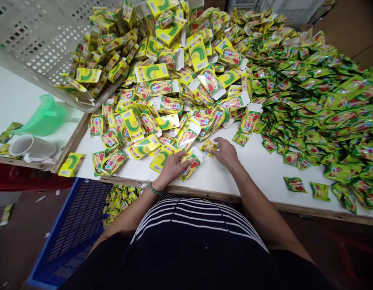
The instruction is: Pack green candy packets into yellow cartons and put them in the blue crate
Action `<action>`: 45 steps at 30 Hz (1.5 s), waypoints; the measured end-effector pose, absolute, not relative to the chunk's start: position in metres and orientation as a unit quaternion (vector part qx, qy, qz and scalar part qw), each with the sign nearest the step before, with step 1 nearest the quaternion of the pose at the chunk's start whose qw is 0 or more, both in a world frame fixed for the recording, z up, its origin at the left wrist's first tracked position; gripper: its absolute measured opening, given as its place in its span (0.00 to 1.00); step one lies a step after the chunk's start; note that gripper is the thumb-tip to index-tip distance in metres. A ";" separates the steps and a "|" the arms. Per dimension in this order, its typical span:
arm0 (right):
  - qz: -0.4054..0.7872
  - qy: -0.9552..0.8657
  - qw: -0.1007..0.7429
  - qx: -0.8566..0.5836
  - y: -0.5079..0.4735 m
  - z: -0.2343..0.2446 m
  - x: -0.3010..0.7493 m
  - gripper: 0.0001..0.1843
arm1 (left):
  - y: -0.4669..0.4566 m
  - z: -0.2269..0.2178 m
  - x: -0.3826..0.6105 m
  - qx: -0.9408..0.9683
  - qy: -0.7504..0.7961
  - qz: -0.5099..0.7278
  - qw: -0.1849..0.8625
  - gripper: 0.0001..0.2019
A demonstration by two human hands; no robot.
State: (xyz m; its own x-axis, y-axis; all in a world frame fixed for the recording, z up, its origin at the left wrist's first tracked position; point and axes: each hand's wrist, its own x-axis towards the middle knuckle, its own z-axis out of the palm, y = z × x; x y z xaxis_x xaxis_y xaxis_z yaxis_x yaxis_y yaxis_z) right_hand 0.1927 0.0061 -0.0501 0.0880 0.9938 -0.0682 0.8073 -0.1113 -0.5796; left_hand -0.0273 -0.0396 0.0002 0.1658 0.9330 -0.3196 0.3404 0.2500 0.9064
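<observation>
My left hand [171, 167] grips a flattened yellow-green printed carton [192, 166] on the white tabletop [265, 179]. My right hand [225, 154] is a short way to the right, its fingertips pinching a small foil sachet [208, 148]. Loose yellow cartons, some with open white flaps, form a heap [162, 86] just beyond both hands. Further right spreads a large pile of green foil sachets [319, 108], with a few strays [295, 185] lying apart from it.
A tilted white perforated crate [38, 44] leans over the heap at upper left. A green plastic scoop [44, 117] and white mug [31, 147] stand on a lower side table [11, 108]. Below the wooden table edge [186, 191], a blue crate [74, 225] sits beside more cartons [120, 199].
</observation>
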 end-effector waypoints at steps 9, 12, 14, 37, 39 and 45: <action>0.431 -0.456 0.431 -0.649 -0.019 -0.028 0.186 0.20 | -0.042 0.002 -0.034 0.585 0.557 0.239 0.539 0.20; 0.498 -0.443 0.448 -0.596 -0.031 -0.021 0.173 0.21 | -0.044 0.002 -0.033 0.542 0.528 0.281 0.590 0.22; 0.510 -0.465 0.418 -0.591 -0.035 -0.017 0.170 0.21 | -0.045 0.000 -0.031 0.502 0.510 0.311 0.625 0.23; 0.427 -0.424 0.471 -0.645 -0.066 -0.017 0.170 0.21 | -0.037 0.010 -0.010 0.333 0.453 0.272 0.781 0.24; 0.433 -0.442 0.458 -0.638 -0.070 -0.019 0.170 0.22 | -0.039 0.010 -0.010 0.374 0.456 0.270 0.761 0.25; 0.282 -0.498 0.378 -0.728 -0.070 -0.030 0.206 0.24 | -0.039 0.002 -0.013 0.424 0.500 0.255 0.710 0.27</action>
State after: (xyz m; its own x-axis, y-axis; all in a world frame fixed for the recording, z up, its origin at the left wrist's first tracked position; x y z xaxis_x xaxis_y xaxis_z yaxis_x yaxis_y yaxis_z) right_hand 0.2065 -0.0697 -0.0295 0.3451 0.9380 -0.0342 0.5121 -0.2187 -0.8306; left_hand -0.0132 -0.0390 0.0019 0.3690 0.7867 -0.4949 0.0622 0.5104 0.8577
